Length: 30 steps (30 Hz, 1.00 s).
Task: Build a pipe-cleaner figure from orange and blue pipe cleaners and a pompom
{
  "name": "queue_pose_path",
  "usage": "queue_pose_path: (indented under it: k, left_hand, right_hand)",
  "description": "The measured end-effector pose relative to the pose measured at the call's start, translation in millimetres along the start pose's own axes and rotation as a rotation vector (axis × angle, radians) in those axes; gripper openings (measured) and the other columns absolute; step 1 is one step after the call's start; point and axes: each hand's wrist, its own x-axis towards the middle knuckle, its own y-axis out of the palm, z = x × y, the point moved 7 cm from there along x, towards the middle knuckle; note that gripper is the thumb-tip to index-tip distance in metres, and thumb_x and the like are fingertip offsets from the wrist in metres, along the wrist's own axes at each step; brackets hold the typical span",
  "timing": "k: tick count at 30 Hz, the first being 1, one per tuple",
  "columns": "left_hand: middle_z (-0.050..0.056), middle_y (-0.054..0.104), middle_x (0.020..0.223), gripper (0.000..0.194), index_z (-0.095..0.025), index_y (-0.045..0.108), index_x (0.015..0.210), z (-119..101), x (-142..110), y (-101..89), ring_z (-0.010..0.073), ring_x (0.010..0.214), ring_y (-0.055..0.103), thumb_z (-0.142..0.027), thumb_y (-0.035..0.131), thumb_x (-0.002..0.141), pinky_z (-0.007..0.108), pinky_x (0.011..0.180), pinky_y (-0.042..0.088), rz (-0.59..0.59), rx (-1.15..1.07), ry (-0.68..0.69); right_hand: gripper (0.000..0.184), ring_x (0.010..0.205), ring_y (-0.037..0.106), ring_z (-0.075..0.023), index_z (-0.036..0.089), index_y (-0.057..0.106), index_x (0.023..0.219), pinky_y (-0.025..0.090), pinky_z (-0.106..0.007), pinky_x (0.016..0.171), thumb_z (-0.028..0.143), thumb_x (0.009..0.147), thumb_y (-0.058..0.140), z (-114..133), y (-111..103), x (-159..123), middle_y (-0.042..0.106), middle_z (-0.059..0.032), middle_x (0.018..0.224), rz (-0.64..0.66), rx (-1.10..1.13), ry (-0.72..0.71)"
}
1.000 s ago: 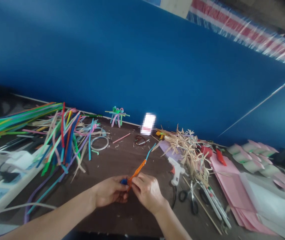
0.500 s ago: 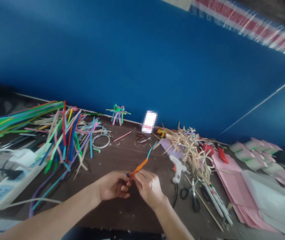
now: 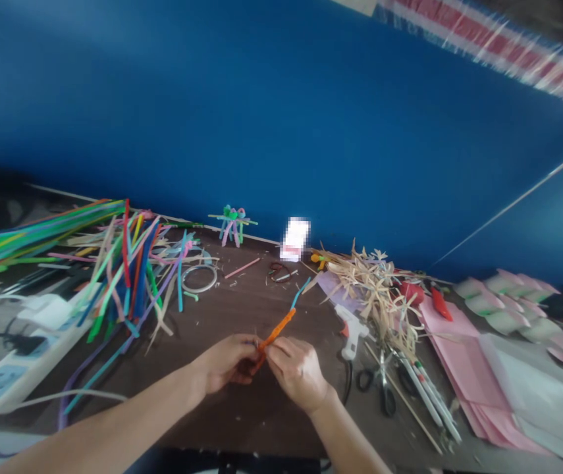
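An orange pipe cleaner (image 3: pixel 277 330) is wound along a thin stem, whose bare blue end (image 3: pixel 300 293) points up and away to the right. My left hand (image 3: pixel 232 361) is closed around its lower end, fingers pinched together. My right hand (image 3: pixel 297 370) pinches the orange winding just to the right, thumb and forefinger close to the left fingertips. A small dark blue bit shows at the left fingers. Both hands are above the dark table, and the lowest part of the stem is partly hidden by the fingers.
Loose coloured pipe cleaners (image 3: pixel 133 263) and a power strip (image 3: pixel 14 368) lie on the left. A silver ring (image 3: pixel 199 290) and small pipe-cleaner figures (image 3: pixel 232 224) stand behind. On the right are a glue gun (image 3: pixel 354 330), scissors (image 3: pixel 384 382), dried straw-like pieces (image 3: pixel 375 289) and pink sheets (image 3: pixel 463 368).
My left hand has turned and its fingers have closed in further under the stem. More orange shows below the pinch, and the stem has shifted slightly up and right.
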Motion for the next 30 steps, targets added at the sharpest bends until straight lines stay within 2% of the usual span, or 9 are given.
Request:
queue_pose_path:
  k: [3,7,10,13,16,22,26,28,30]
  left_hand:
    - [-0.005,0.045,0.048,0.012,-0.015,0.051,0.062,2.5,1.5,-0.1,0.0074,0.042,0.041,-0.011,0.046,0.052,0.018,0.04,0.039,-0.001,-0.069,-0.067]
    - [-0.006,0.042,0.047,0.016,-0.016,0.051,0.065,9.2,2.7,4.1,0.0052,0.038,0.034,-0.011,0.046,0.052,0.016,0.038,0.037,0.061,-0.265,-0.171]
    - [-0.005,0.044,0.052,0.018,-0.016,0.053,0.069,5.0,2.8,5.1,0.006,0.042,0.039,-0.01,0.05,0.053,0.016,0.04,0.037,0.075,-0.23,-0.076]
    - [-0.005,0.047,0.054,0.018,-0.015,0.056,0.073,-1.8,0.4,1.5,0.0072,0.047,0.043,-0.012,0.053,0.055,0.018,0.044,0.039,-0.008,-0.068,0.074]
    - [-0.004,0.051,0.057,0.021,-0.015,0.058,0.078,-5.5,-3.3,-1.9,0.0085,0.052,0.047,-0.016,0.058,0.057,0.02,0.049,0.04,-0.089,0.025,0.158]
    - [-0.003,0.053,0.059,0.025,-0.014,0.06,0.083,-8.6,-6.3,-1.2,0.0086,0.052,0.048,-0.018,0.061,0.058,0.021,0.052,0.039,-0.089,0.085,0.232]
    - [-0.002,0.057,0.066,0.022,-0.015,0.06,0.082,-9.8,-8.3,-1.7,0.0107,0.059,0.051,-0.016,0.06,0.059,0.022,0.057,0.041,-0.126,0.063,0.287]
    - [-0.001,0.058,0.069,0.022,-0.016,0.06,0.081,-8.2,-8.0,-0.2,0.0118,0.063,0.053,-0.015,0.061,0.059,0.024,0.061,0.042,-0.087,-0.032,0.274]
    - [-0.001,0.058,0.07,0.021,-0.016,0.059,0.079,-4.9,-6.6,3.2,0.0124,0.065,0.054,-0.013,0.06,0.059,0.025,0.064,0.043,0.001,-0.163,0.214]
  right_hand:
    - [0.022,0.062,0.05,-0.012,0.018,0.057,0.075,0.033,-0.024,0.056,0.019,0.087,0.039,2.8,-2.2,0.4,0.056,-0.0023,0.069,-0.007,-0.005,-0.016]
    - [0.02,0.064,0.051,-0.013,0.019,0.058,0.079,0.035,-0.025,0.059,0.019,0.087,0.039,1.5,-1.8,0.8,0.057,-0.003,0.071,-0.008,0.022,0.005]
    - [0.02,0.068,0.052,-0.0132,0.019,0.058,0.081,0.037,-0.025,0.063,0.017,0.086,0.039,-3.4,-0.7,-0.2,0.058,-0.0034,0.075,-0.051,0.09,0.071]
    - [0.018,0.073,0.053,-0.0134,0.019,0.058,0.081,0.038,-0.025,0.066,0.017,0.085,0.041,-6.9,1.9,-2.5,0.058,-0.0033,0.078,-0.072,0.154,0.158]
    - [0.015,0.074,0.052,-0.0145,0.019,0.058,0.081,0.038,-0.025,0.067,0.018,0.084,0.043,-6.4,1.7,-3.8,0.057,-0.0033,0.079,-0.063,0.152,0.224]
    - [0.012,0.074,0.052,-0.0151,0.02,0.057,0.079,0.038,-0.026,0.067,0.015,0.081,0.046,-2.4,-6.1,-1.3,0.057,-0.0032,0.078,-0.07,0.196,0.28]
    - [0.01,0.075,0.053,-0.0155,0.019,0.056,0.078,0.039,-0.026,0.068,0.015,0.079,0.047,-3.8,-6.2,-1.0,0.058,-0.0036,0.077,-0.14,0.266,0.346]
    - [0.009,0.074,0.053,-0.0157,0.019,0.055,0.076,0.04,-0.026,0.067,0.015,0.079,0.047,-5.8,-4.5,-2.1,0.057,-0.0037,0.075,-0.179,0.28,0.387]
    - [0.009,0.073,0.052,-0.0158,0.019,0.054,0.074,0.039,-0.027,0.067,0.014,0.077,0.047,-7.8,-2.2,-3.1,0.057,-0.0033,0.073,-0.202,0.293,0.416]
